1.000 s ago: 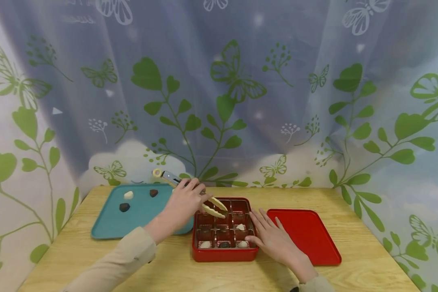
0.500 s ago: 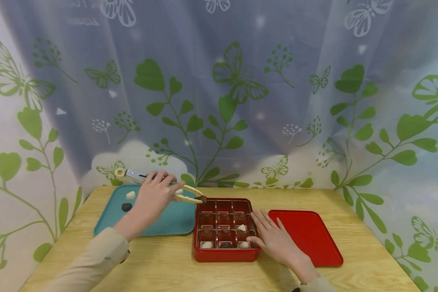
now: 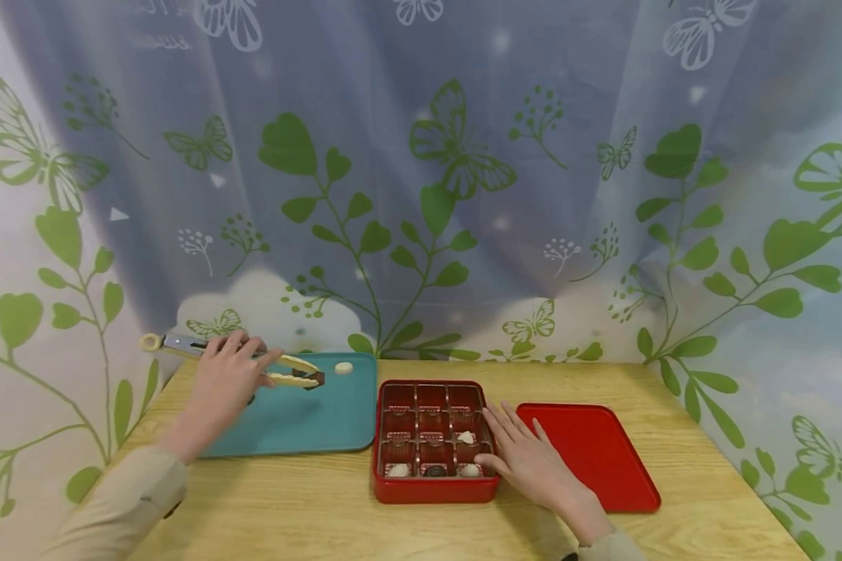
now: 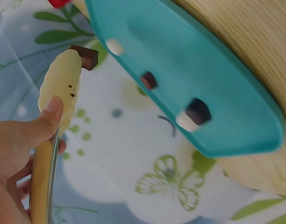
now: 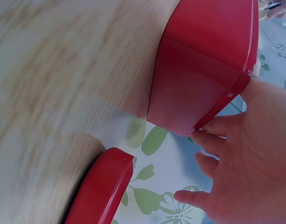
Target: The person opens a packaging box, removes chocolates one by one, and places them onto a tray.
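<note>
My left hand (image 3: 228,378) grips tongs (image 4: 59,88) with pale yellow scalloped tips. Pinched at their end is a brown chocolate (image 4: 88,57), held over the teal tray (image 3: 344,425). Several dark and white chocolates lie on that tray, among them a white one (image 3: 344,368) near its back right corner. The head view has the left hand covering most of the others. My right hand (image 3: 533,466) lies with extended fingers against the right rim of the red box (image 3: 435,491). In the box's clear divided insert, the front row holds two white chocolates and a dark one (image 3: 435,471).
Another white piece (image 3: 466,438) sits in a right-hand compartment behind the front row. To the right of the box lies a red lid (image 3: 599,452) on the wooden table (image 3: 309,506). A printed butterfly curtain (image 3: 421,257) hangs close behind the table.
My left hand has carried the tongs leftward from above the red box to above the teal tray, the brown chocolate in their tips. The right hand stays at the box.
</note>
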Motion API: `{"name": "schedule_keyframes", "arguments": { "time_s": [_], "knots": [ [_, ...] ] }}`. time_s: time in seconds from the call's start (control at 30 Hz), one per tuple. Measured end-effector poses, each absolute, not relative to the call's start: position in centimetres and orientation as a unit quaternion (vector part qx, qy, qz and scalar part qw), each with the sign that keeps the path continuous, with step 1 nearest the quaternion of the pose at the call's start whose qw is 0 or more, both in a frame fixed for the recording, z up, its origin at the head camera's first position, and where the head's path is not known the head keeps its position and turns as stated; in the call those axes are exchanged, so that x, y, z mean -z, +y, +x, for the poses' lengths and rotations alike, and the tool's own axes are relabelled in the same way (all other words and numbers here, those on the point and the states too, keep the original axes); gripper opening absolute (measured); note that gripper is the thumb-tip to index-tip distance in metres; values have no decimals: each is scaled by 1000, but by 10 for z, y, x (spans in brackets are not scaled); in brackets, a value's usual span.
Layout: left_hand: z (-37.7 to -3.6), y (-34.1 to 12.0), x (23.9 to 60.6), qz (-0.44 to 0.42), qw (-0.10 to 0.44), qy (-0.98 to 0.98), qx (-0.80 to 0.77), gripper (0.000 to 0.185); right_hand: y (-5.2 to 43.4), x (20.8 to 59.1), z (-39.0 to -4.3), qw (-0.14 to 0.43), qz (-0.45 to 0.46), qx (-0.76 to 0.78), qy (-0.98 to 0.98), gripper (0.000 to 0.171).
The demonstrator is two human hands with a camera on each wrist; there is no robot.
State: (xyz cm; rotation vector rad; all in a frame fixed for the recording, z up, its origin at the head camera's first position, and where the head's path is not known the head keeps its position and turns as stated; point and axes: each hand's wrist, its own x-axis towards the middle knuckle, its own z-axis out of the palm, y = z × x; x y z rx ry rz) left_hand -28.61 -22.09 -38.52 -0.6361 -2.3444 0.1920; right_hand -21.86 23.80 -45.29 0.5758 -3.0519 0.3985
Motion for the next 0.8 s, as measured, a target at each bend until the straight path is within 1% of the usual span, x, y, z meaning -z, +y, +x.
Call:
{"name": "schedule_keyframes", "arguments": {
  "time_s": [0.2, 0.5, 0.8],
  "knots": [
    [-293, -238, 389, -239, 318, -913, -93, 47, 238, 453, -219, 3, 184, -128, -975, 82],
    [-305, -242, 399, -229, 266, -924, -152, 40, 240, 454, -219, 2, 181, -128, -975, 82],
    [-312, -237, 408, -242, 256, -918, -181, 39, 239, 452, -219, -2, 181, -133, -974, 81]
  ]
}}
